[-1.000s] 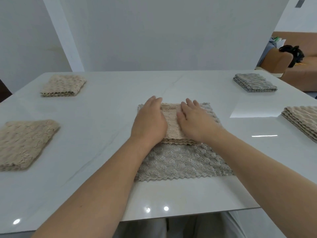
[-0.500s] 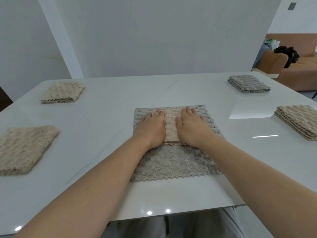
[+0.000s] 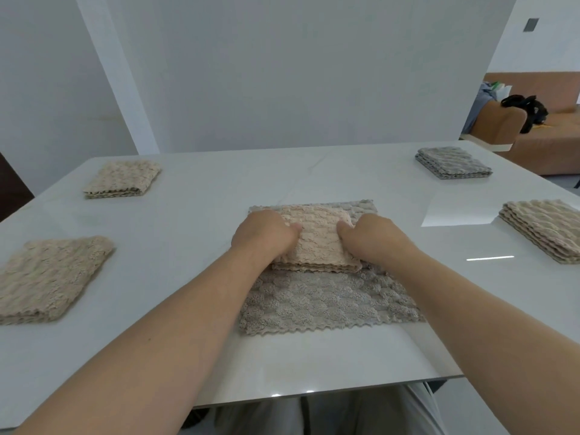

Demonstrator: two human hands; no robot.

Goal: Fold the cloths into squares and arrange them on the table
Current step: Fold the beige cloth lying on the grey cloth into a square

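A folded beige cloth (image 3: 317, 237) lies on top of an unfolded grey cloth (image 3: 326, 299) in the middle of the white table (image 3: 201, 233). My left hand (image 3: 263, 235) grips the beige cloth's left side, thumb on top and fingers curled at its edge. My right hand (image 3: 373, 237) holds its right side the same way. Four folded cloths lie around: beige at far left (image 3: 124, 178), beige at near left (image 3: 50, 276), grey at far right (image 3: 452, 161), beige at near right (image 3: 546, 232).
The table's near edge runs just in front of my lap. A white wall stands behind the table. A brown sofa (image 3: 539, 142) with dark items on it sits beyond the far right corner.
My hands were pressed flat side by side on the beige cloth; now they have slid apart to its left and right sides and curled around its edges.
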